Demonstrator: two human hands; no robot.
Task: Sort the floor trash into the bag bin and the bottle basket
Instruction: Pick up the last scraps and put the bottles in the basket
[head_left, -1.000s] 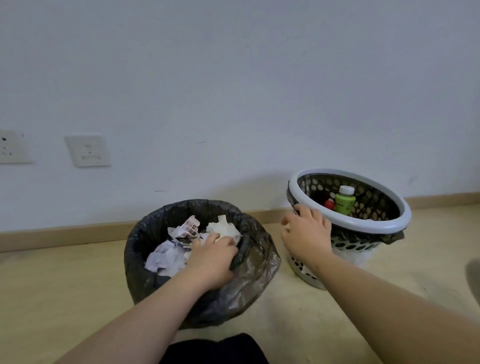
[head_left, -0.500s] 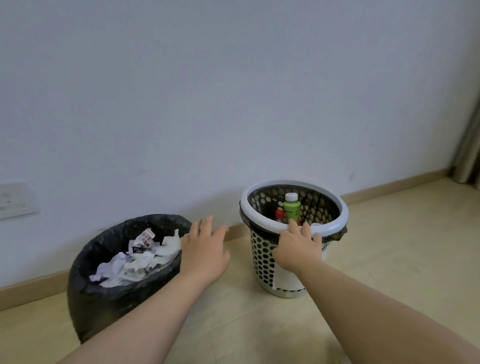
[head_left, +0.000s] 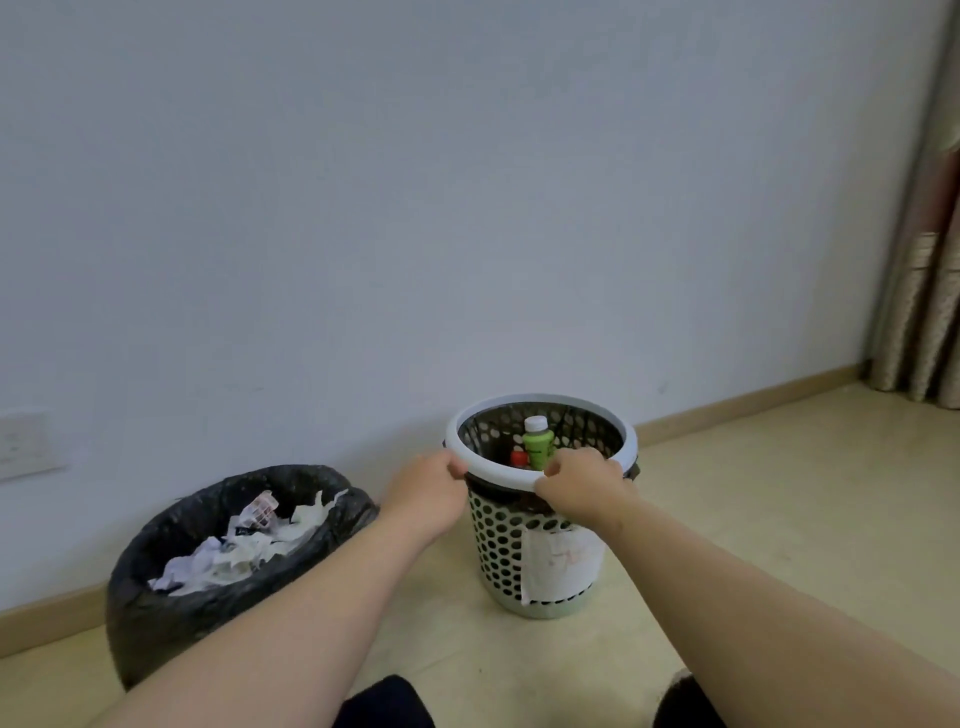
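A perforated pale green basket with a white rim (head_left: 587, 404) stands on the floor near the wall. Inside it I see a green bottle with a white cap (head_left: 537, 449) and a red cap (head_left: 518, 458) beside it. My left hand (head_left: 428, 491) grips the rim at its left side. My right hand (head_left: 582, 486) grips the near edge of the rim, fingers curled over it. To the left stands the bin lined with a black bag (head_left: 171, 613), holding crumpled white paper (head_left: 234, 551).
A pale wall with a wooden skirting board (head_left: 737, 402) runs behind both containers. A wall socket (head_left: 23, 447) sits at the far left. Curtains (head_left: 924, 291) hang at the right edge. My dark-clothed knees (head_left: 384, 704) show at the bottom.
My left hand left the black bag bin and moved right onto the basket rim. My right hand stayed on the rim. The view swung right, so the bin now lies further left.
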